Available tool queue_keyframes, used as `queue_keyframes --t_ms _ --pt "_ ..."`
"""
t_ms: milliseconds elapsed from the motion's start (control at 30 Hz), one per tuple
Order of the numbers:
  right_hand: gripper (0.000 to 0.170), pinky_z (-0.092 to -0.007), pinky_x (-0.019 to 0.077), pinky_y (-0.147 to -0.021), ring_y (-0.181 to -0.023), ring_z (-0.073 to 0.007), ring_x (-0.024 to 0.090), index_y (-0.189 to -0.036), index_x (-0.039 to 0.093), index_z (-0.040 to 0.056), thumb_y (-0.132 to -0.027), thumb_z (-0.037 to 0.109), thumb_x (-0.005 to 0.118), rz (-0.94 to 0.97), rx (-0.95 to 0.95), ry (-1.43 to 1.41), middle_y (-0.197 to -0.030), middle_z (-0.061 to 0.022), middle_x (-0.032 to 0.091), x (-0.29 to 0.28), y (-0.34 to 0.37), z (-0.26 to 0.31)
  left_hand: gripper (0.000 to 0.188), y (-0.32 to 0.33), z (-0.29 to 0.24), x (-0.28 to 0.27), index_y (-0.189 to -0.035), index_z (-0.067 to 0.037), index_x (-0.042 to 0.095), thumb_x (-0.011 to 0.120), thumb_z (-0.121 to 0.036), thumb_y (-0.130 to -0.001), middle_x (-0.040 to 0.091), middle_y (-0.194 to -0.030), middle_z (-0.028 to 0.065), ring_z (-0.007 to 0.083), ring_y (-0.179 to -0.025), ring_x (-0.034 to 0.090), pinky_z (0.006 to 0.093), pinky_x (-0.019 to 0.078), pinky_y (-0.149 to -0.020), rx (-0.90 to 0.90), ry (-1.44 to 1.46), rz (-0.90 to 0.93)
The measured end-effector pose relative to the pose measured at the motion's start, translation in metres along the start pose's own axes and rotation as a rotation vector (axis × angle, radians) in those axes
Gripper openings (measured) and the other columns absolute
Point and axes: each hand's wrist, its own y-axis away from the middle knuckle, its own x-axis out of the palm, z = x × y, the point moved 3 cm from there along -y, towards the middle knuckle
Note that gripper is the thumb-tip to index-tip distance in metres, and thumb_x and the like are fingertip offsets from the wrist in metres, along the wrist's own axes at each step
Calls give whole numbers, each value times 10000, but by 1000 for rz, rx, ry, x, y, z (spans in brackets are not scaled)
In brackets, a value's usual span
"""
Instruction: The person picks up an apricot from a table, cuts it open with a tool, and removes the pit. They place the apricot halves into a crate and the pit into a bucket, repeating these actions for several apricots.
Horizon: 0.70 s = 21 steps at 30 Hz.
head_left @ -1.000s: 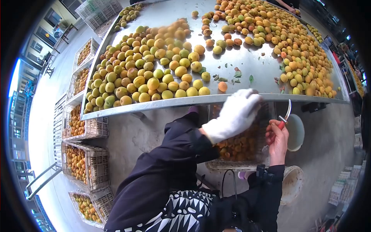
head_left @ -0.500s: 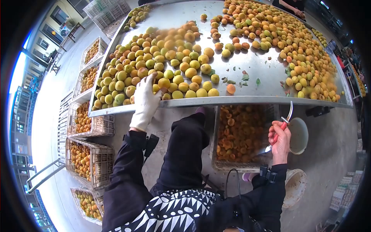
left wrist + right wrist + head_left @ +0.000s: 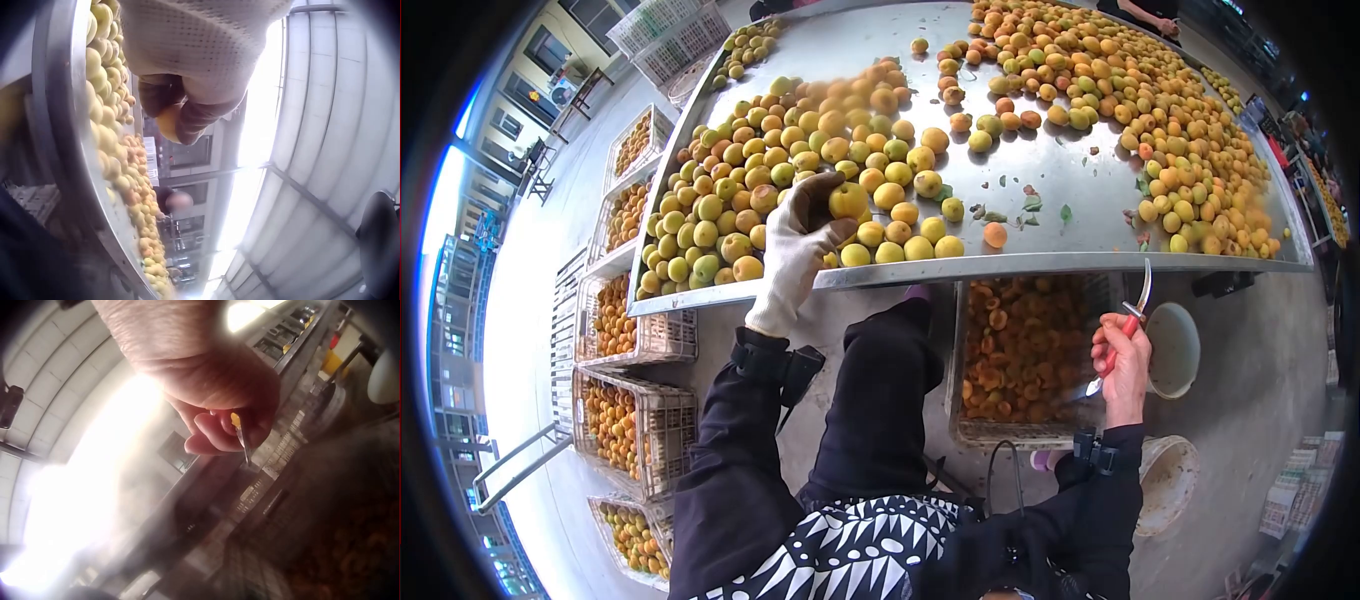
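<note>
My gloved left hand (image 3: pixel 792 262) pinches a yellow-green apricot (image 3: pixel 848 200) between thumb and fingers, at the near edge of the metal table (image 3: pixel 1000 264). In the left wrist view part of this apricot (image 3: pixel 169 124) shows between the gloved fingertips. More apricots (image 3: pixel 730 190) lie spread on the table around that hand. My bare right hand (image 3: pixel 1122 365) grips a red-handled tool (image 3: pixel 1138 308) with a curved metal tip pointing up, in front of the table edge. A thin metal end (image 3: pixel 246 449) sticks out below the right hand in its wrist view.
Below the table stands a crate (image 3: pixel 956 400) of halved apricots. Two white buckets (image 3: pixel 1175 350) are to its right. Crates (image 3: pixel 668 420) full of apricots line the left side. A larger apricot heap (image 3: pixel 1190 170) covers the table's right. Another person (image 3: pixel 1145 12) is at the far edge.
My left hand has swung from over the crate to the apricots on the left, then picked one up. The right hand stays near the same place with the red-handled tool.
</note>
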Motion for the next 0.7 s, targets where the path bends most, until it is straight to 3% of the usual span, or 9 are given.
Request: queue_keyframes --t_ms 300,567,700 --pt "94 -189 360 -395 -515 -84 562 -971 608 59 -897 104 644 7 -4 -2 -712 -44 614 0 4 2 612 18 -31 28 -1313 27 511 779 5 -763 585 -1279 100 190 -1174 570 323 456 -1039 83 125 39" --pt "99 -182 361 -391 -508 -81 565 -960 605 65 -893 124 647 14 -8 38 -708 -35 615 0 7 3 634 32 -43 51 -1325 16 506 794 -28 -763 575 -1290 95 202 -1176 575 330 464 -1030 139 128 68" --pt "105 -181 361 -392 -509 -78 565 -960 605 66 -890 131 649 20 -10 55 -709 -33 616 1 8 2 642 38 -44 69 -1332 22 502 815 -75 -781 579 -1284 97 168 -1164 572 304 454 -1021 31 359 156"
